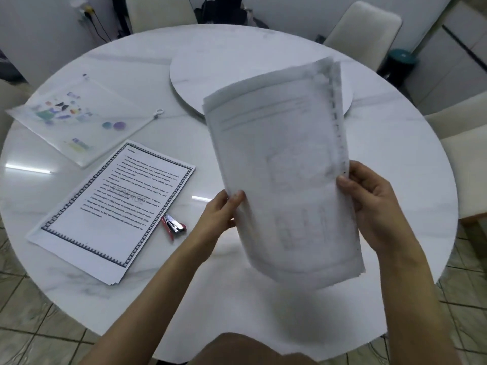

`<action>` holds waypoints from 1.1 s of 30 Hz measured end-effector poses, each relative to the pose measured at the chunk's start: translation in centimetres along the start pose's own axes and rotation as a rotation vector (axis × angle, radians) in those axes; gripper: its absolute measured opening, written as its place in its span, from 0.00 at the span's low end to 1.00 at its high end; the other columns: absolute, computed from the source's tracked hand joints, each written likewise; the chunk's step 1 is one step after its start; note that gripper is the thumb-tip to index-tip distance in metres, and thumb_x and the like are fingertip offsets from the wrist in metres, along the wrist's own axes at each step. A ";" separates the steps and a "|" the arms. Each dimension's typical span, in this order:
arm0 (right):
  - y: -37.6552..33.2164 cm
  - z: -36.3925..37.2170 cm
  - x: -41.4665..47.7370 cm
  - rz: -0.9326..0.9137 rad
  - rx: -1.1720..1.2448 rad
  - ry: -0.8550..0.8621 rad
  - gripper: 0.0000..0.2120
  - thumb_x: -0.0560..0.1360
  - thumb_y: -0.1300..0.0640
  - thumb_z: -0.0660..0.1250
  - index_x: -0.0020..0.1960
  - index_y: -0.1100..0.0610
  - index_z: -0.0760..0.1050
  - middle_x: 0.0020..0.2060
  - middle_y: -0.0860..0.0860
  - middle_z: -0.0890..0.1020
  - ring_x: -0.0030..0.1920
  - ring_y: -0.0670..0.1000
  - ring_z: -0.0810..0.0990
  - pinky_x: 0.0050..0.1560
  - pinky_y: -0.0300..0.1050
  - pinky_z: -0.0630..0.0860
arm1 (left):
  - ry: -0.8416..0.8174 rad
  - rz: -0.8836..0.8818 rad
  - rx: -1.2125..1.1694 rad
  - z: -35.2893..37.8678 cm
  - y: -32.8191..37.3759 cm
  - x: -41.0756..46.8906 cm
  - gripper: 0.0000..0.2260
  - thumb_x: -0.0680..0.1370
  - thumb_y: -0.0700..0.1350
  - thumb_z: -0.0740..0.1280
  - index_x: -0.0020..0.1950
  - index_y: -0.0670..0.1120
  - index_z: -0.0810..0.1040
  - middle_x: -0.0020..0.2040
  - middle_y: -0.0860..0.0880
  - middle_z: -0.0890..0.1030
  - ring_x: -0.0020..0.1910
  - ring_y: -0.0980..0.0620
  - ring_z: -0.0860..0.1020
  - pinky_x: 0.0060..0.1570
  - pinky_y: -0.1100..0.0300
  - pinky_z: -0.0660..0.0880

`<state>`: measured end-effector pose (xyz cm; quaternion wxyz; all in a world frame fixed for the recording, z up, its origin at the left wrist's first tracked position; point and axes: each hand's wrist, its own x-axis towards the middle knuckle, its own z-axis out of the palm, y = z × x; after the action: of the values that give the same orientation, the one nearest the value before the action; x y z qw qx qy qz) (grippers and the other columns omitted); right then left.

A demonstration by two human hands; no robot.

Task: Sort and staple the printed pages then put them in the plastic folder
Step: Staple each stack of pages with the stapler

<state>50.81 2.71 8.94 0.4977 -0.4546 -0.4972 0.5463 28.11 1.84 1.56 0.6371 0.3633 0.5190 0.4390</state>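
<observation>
- Left hand (224, 210) and right hand (369, 201) pinch a blurry white paper stack (284, 167), up right of the small red metal stapler (174, 225). Stapled?
- Not yet, I think. Bordered printed pages (113, 206) lie left of the stapler, and the see-through plastic folder (79, 119) farther left and back, on a round white marble table (263, 312). Pale chairs (363, 27) stand around.

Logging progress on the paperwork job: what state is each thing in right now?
Held pages: lifted off the table, blurred.
Left hand: grips their left edge.
Right hand: grips their right edge.
Page pile: flat on the table, printed side up.
Stapler: lying beside the pile, untouched.
Plastic folder: flat on the table, untouched; zip unclear.
</observation>
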 end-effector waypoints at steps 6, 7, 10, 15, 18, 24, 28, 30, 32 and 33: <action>1.6 -1.5 0.6 0.043 -0.119 0.205 0.10 0.78 0.64 0.60 0.48 0.52 0.78 0.39 0.43 0.84 0.42 0.43 0.82 0.41 0.36 0.78 | 0.102 0.174 0.125 -0.5 0.4 0.0 0.05 0.78 0.40 0.63 0.49 0.49 0.77 0.45 0.51 0.82 0.45 0.54 0.79 0.41 0.63 0.76; 2.0 -1.5 0.6 0.061 -0.152 0.221 0.10 0.78 0.64 0.60 0.49 0.52 0.78 0.39 0.43 0.84 0.41 0.43 0.82 0.41 0.35 0.78 | 0.113 0.183 0.152 -0.6 0.3 0.1 0.05 0.78 0.40 0.63 0.49 0.49 0.77 0.45 0.51 0.82 0.44 0.55 0.79 0.41 0.64 0.75; 3.2 -1.3 0.7 0.128 -0.205 0.251 0.10 0.79 0.63 0.59 0.51 0.53 0.77 0.40 0.43 0.84 0.41 0.43 0.81 0.39 0.33 0.76 | 0.153 0.194 0.226 -0.7 -0.1 0.2 0.05 0.78 0.40 0.63 0.51 0.48 0.76 0.45 0.50 0.82 0.41 0.59 0.79 0.35 0.70 0.73; 3.9 -0.9 0.9 0.182 -0.233 0.267 0.10 0.78 0.62 0.60 0.56 0.55 0.76 0.45 0.47 0.82 0.44 0.45 0.80 0.41 0.38 0.73 | 0.194 0.286 0.307 -1.0 0.4 0.4 0.06 0.77 0.42 0.65 0.51 0.52 0.76 0.44 0.57 0.82 0.43 0.62 0.79 0.43 0.68 0.75; 3.4 -0.6 1.3 0.140 -0.213 0.283 0.09 0.78 0.63 0.60 0.54 0.53 0.77 0.45 0.48 0.82 0.46 0.47 0.80 0.47 0.41 0.75 | 0.207 0.397 0.313 -0.9 2.1 0.2 0.08 0.76 0.41 0.66 0.46 0.55 0.76 0.37 0.61 0.82 0.38 0.65 0.78 0.39 0.70 0.75; 3.5 1.3 1.6 0.063 -0.394 0.454 0.18 0.77 0.58 0.64 0.66 0.52 0.69 0.59 0.48 0.75 0.55 0.46 0.74 0.54 0.38 0.71 | 0.231 0.596 0.381 0.6 3.9 -1.0 0.06 0.74 0.45 0.64 0.49 0.55 0.76 0.39 0.62 0.80 0.39 0.60 0.78 0.40 0.64 0.76; 2.5 4.1 0.9 0.064 -0.238 0.266 0.14 0.77 0.54 0.63 0.62 0.52 0.70 0.54 0.49 0.78 0.54 0.49 0.79 0.55 0.42 0.77 | 0.314 0.769 0.688 2.2 4.0 -1.9 0.11 0.75 0.39 0.64 0.56 0.46 0.78 0.37 0.58 0.79 0.36 0.65 0.74 0.38 0.75 0.68; 2.1 5.2 0.6 0.105 -0.130 0.173 0.17 0.76 0.50 0.63 0.62 0.55 0.70 0.55 0.52 0.78 0.53 0.50 0.81 0.53 0.43 0.78 | 0.308 0.881 0.795 3.1 4.0 -2.2 0.13 0.75 0.42 0.62 0.58 0.47 0.76 0.44 0.48 0.82 0.39 0.57 0.77 0.39 0.67 0.73; 1.9 5.8 0.3 0.114 -0.095 0.126 0.23 0.74 0.44 0.65 0.63 0.56 0.71 0.56 0.53 0.79 0.52 0.48 0.82 0.53 0.44 0.79 | 0.310 0.954 0.908 4.1 3.5 -2.4 0.13 0.76 0.44 0.60 0.60 0.49 0.75 0.44 0.47 0.82 0.37 0.48 0.79 0.34 0.59 0.76; 1.8 5.9 0.2 0.110 -0.093 0.111 0.26 0.72 0.41 0.66 0.62 0.57 0.72 0.55 0.52 0.79 0.52 0.48 0.82 0.52 0.44 0.79 | 0.310 0.967 0.951 4.6 3.3 -2.6 0.14 0.76 0.43 0.61 0.60 0.49 0.76 0.44 0.48 0.82 0.35 0.49 0.78 0.32 0.60 0.74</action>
<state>44.79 2.36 7.74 0.4722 -0.5332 -0.4680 0.5231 31.86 0.56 6.38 0.0604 0.7264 0.5199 0.4455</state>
